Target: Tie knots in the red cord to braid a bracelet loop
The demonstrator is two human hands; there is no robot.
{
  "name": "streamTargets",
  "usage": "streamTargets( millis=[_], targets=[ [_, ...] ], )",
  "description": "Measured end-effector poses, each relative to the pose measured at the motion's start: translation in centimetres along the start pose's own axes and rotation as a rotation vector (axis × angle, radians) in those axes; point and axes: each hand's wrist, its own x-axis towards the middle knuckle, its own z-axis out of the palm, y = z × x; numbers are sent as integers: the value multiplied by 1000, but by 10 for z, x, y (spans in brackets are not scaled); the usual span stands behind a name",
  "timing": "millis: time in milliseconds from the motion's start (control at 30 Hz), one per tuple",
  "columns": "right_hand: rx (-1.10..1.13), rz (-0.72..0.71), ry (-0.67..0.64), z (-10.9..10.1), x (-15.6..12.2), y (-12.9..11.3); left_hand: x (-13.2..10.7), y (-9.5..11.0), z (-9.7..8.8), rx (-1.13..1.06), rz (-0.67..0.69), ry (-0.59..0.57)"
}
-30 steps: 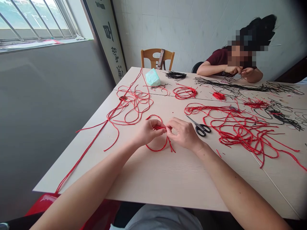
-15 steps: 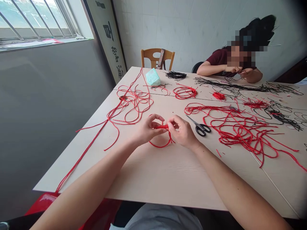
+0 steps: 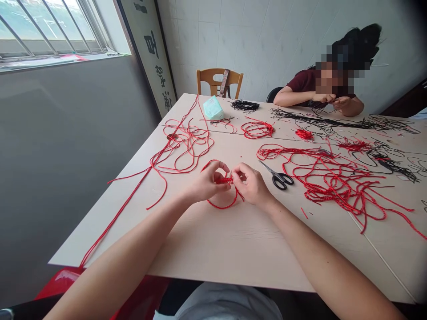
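A red braided cord [image 3: 223, 207] loops below and between my hands, its frayed-looking ends hanging by my right fingers. My left hand [image 3: 208, 180] pinches a thick knotted stretch of this cord between thumb and fingers. Close beside it, my right hand [image 3: 250, 182] has its thumb and forefinger pressed together on the right end of the knotted stretch. The fingertips hide the finer strands there. Just right of my right hand lie scissors [image 3: 282, 180] with black handles, blades pointing up and left.
Long red cords [image 3: 340, 186] tangle on the right of the table [image 3: 233, 249]; thinner red cords [image 3: 187, 146] lie left. Farther back are a red coil [image 3: 256, 130], black cords [image 3: 245, 105] and a pale green packet [image 3: 213, 108]. Opposite sits a person [image 3: 303, 86], hands raised together.
My left fingers have curled closer over the knotted stretch, and my right hand has shifted slightly left. More of the cord shows behind my left hand. The scissors lie still.
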Motion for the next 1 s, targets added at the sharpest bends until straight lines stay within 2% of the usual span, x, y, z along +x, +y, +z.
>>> streamTargets(
  millis=[33, 133, 167, 200, 267, 333, 433, 533, 667, 767, 900, 1000],
  targets=[
    [32, 49, 26, -1, 1, 0, 1, 0, -1, 29, 45, 73],
    [117, 165, 133, -4, 2, 1, -1, 4, 3, 242, 244, 436],
    [147, 187, 167, -5, 3, 2, -2, 5, 6, 311, 301, 514],
    [177, 204, 194, -5, 3, 2, -4, 6, 10, 354, 337, 537],
    [236, 225, 220, -4, 3, 2, -6, 5, 19, 353, 331, 432],
    [287, 238, 225, -2, 3, 2, -5, 1, 24, 286, 240, 311],
    [353, 258, 208, 2, 2, 1, 0, -5, 24, 96, 146, 262],
    [302, 258, 187, 4, 1, -2, 4, -6, 18, -133, 111, 184],
    [106, 185, 196, 5, -1, -7, 6, -7, 15, -347, 42, 226],
    [18, 124, 183, 4, -1, -10, 7, -10, 15, -393, 7, 229],
    [20, 81, 113, -3, 0, -12, 8, -10, 13, -453, -13, 169],
    [19, -11, 56, -10, 2, -11, 7, -8, 10, -560, -59, 79]
  ],
)
